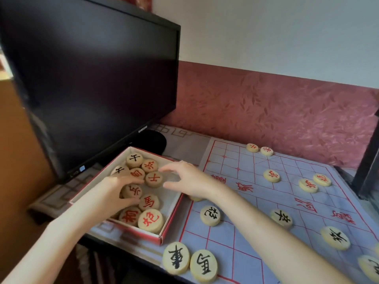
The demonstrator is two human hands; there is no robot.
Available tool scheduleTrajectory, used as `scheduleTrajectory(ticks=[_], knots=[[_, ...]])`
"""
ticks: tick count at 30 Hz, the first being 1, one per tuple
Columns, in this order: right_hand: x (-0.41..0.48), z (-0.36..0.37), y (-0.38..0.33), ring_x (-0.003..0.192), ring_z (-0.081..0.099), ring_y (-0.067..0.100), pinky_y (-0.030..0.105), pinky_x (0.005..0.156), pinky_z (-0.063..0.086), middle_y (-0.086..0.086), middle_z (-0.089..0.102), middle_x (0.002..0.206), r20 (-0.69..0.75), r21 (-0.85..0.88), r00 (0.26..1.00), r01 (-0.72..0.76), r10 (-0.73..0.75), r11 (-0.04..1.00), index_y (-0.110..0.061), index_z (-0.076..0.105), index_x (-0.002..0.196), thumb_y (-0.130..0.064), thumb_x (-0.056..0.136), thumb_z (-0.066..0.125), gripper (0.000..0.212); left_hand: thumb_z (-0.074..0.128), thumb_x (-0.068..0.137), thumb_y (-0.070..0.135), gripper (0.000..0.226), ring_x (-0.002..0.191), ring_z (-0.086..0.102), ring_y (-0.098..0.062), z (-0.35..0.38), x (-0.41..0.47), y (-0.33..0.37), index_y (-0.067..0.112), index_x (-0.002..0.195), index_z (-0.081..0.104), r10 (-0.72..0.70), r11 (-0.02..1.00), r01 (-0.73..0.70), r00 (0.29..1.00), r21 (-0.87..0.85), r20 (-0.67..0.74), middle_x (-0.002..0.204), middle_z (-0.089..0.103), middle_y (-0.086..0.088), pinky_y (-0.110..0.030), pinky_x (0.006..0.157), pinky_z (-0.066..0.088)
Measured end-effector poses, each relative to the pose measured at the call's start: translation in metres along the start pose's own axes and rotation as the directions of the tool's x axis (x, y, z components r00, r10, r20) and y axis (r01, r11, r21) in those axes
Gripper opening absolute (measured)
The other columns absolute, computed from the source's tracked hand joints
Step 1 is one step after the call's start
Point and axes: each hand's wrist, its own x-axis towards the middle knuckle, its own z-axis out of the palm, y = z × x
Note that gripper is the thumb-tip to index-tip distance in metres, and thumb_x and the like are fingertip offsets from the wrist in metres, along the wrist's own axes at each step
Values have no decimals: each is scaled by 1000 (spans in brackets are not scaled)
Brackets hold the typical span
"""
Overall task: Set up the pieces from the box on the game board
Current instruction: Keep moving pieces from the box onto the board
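- The pieces (150, 221) not yet placed lie crowded in the box (143, 235), which stands against the left edge of the game board (307, 156). Most of them show red characters.
- The left hand (121, 189) has its thumb and fingers curled around one red-marked piece (132, 190) in the middle of the box. The right hand (190, 181) hovers over the box's right side, fingers spread, grasping nothing.
- To do this step well, I think the piece should go straight up, because its neighbours touch it. Then it belongs on the far side, where the red pieces (271, 175) stand (the black ones are on the near side).
- A dark monitor (92, 89) leans over the far left corner of the box.
- The right forearm crosses the board, and a piece half hidden under the wrist could be knocked.
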Motion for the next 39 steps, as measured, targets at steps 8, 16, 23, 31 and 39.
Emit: scheduleTrajectory(ticks=[8,16,23,31,39], knots=[[43,35,-8,121,50,26,35,96,45,12,56,130,-33,-56,997,-72,70,996,-10,52,128,-21,80,66,51,72,74,31,57,113,53,-11,1,3,-13,35,127,51,-25,999,24,1000,41,2,130,54,6,-20,90,42],[42,41,-3,122,50,21,34,97,45,6,55,132,-145,2,987,-73,72,997,-12,51,130,-25,76,71,59,73,73,29,57,120,47,-13,6,8,-16,32,126,50,-48,998,48,999,28,-9,135,48,5,-25,95,41],[18,13,0,106,49,11,23,86,38,1,55,117,-198,101,979,-30,49,994,-15,54,125,-24,76,73,53,77,70,19,56,102,46,-5,4,14,-6,24,122,55,-12,994,-2,992,-106,-129,125,53,3,-9,76,34],[-19,-29,33,93,49,6,17,81,40,-1,55,113,-245,162,962,-83,121,983,-18,57,122,-23,76,74,49,78,67,26,46,88,54,-1,12,43,38,29,110,61,65,977,-96,984,-189,-164,106,56,10,-9,74,43],[-47,-70,92,105,55,13,29,91,45,-1,58,118,-325,201,907,-209,266,957,-20,56,122,-23,77,74,49,77,69,20,47,96,58,-11,33,95,101,23,113,60,190,933,-203,979,-298,-72,108,56,1,-27,89,48]])
